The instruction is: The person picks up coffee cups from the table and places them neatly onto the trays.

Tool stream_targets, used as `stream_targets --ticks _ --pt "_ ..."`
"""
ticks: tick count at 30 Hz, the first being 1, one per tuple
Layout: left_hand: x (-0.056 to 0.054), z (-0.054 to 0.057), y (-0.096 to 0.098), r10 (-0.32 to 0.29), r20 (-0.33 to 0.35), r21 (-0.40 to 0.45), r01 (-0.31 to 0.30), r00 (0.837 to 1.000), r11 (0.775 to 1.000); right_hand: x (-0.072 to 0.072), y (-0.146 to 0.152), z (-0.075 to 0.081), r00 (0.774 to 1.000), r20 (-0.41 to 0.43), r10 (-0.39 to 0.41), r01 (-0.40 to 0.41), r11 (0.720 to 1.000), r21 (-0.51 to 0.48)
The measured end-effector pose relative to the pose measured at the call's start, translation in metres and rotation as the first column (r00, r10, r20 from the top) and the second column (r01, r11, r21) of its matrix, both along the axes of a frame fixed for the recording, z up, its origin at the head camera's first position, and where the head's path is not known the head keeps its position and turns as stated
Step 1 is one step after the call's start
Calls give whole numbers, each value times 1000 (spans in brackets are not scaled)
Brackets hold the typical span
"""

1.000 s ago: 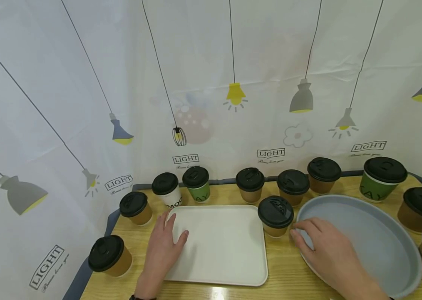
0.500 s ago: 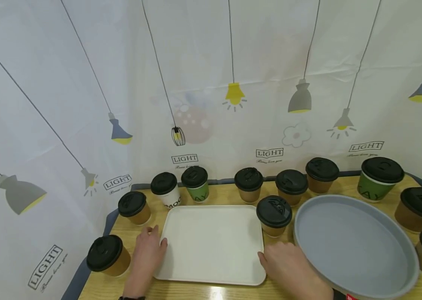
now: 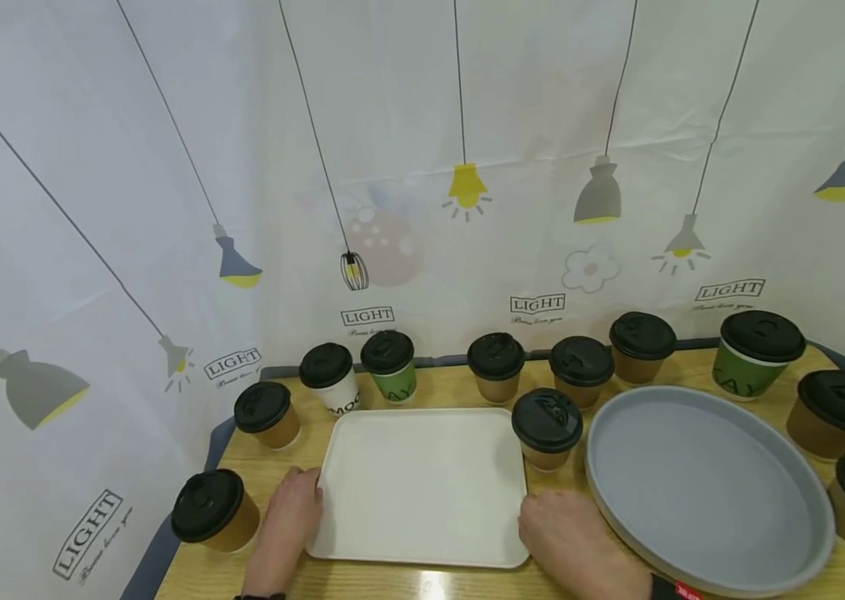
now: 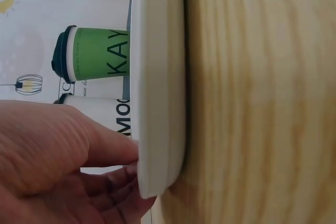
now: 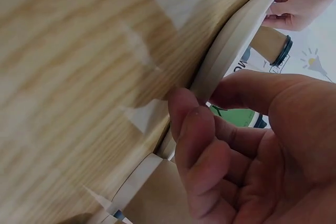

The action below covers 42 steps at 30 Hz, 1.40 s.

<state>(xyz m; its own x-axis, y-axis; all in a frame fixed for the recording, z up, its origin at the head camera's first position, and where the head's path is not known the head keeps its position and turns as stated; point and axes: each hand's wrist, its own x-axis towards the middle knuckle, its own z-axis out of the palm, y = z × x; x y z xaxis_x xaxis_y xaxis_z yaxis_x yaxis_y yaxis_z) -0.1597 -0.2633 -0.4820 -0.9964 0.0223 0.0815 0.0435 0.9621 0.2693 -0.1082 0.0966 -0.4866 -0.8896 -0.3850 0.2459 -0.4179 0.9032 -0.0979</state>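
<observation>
A cream rectangular tray (image 3: 422, 487) lies on the wooden table between both hands. My left hand (image 3: 291, 512) holds its left side; in the left wrist view the thumb (image 4: 113, 148) presses the rim while the fingers curl under it. At the opposite side, my right hand (image 3: 565, 529) pinches the tray's edge, with its thumb (image 5: 239, 90) at the rim and the fingers bent below. A lidded brown paper cup (image 3: 547, 429) stands just beyond the tray's right corner. The right hand's fingers are mostly hidden in the head view.
A round grey tray (image 3: 707, 483) sits right of the right hand. Several black-lidded cups line the table's back and sides, among them a white cup (image 3: 331, 379), a green cup (image 3: 388, 367) and a brown cup (image 3: 216, 510) left of the left hand. A printed curtain (image 3: 407, 167) hangs behind.
My right hand has moved left from the grey tray to the cream tray's right edge. My left hand has slid nearer along the left side, and its spread fingers have closed on the edge.
</observation>
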Motion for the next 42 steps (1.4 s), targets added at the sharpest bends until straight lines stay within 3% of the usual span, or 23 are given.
stream_targets --ticks 6,11,13,16,19,24,26,28,33,38,42 --pt "0 0 0 -30 16 26 30 999 999 0 5 0 998 53 -44 44 999 -13" --pt "-1 4 3 27 82 25 -29 996 999 0 9 7 991 126 -53 60 997 -48" --pt "-1 8 6 47 69 16 -49 996 999 1 13 15 980 193 -55 70 995 -70" --pt "1 17 15 52 -2 -6 -52 999 999 5 27 29 961 266 -82 115 988 -108" --pt "1 25 29 13 -131 9 -12 991 1000 8 47 41 951 288 -116 165 974 -155" --pt "-1 33 65 -103 -332 86 138 938 987 11 85 53 960 230 -160 212 952 -221" --pt "-3 35 84 -143 -352 140 203 925 969 11 98 53 964 203 -170 215 950 -226" --pt "-5 35 103 -183 -334 207 262 925 943 9 108 53 967 189 -173 214 951 -225" --pt "-11 33 149 -289 -210 374 350 934 859 4 123 48 962 198 -190 231 950 -211" --pt "-19 21 191 -365 -81 525 351 927 775 2 130 44 956 205 -207 249 947 -202" --pt "-22 9 218 -375 -14 605 306 927 735 3 133 41 956 205 -212 254 945 -205"
